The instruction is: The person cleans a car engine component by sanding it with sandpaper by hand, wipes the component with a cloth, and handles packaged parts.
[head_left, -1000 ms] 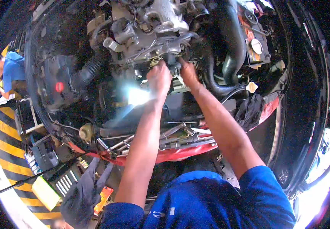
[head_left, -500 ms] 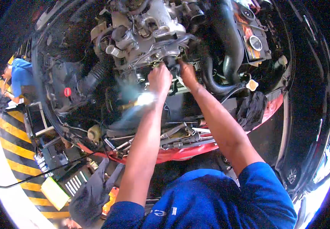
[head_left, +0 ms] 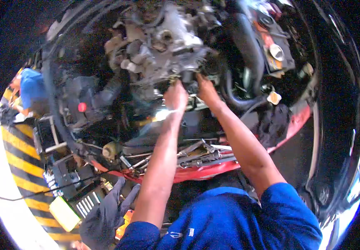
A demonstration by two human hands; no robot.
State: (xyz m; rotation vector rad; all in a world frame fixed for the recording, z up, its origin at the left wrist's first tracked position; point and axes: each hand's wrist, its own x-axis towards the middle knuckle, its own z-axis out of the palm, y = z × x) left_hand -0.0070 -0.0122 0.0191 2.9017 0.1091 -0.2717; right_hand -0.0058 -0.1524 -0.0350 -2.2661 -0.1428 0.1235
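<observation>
Both my hands reach into a car's engine bay, at the front of the metal engine. My left hand is closed, its fingertips pressed against the engine's lower edge; what they grip is hidden. My right hand is a little to the right, fingers bent together and pointing into the engine, their tips out of sight. Between the two hands is a short dark cylindrical part, blurred. A bright work light shines just below my left wrist.
Wrenches and other tools lie along the red front panel. A black cloth and white cap are at right, near a thick black hose. A person in blue is at far left. Another person's dark trousers show below.
The view has shifted and blurred, so the engine bay sits slightly lower in the picture. Both hands stay at the same spot on the engine, with little change in their grip.
</observation>
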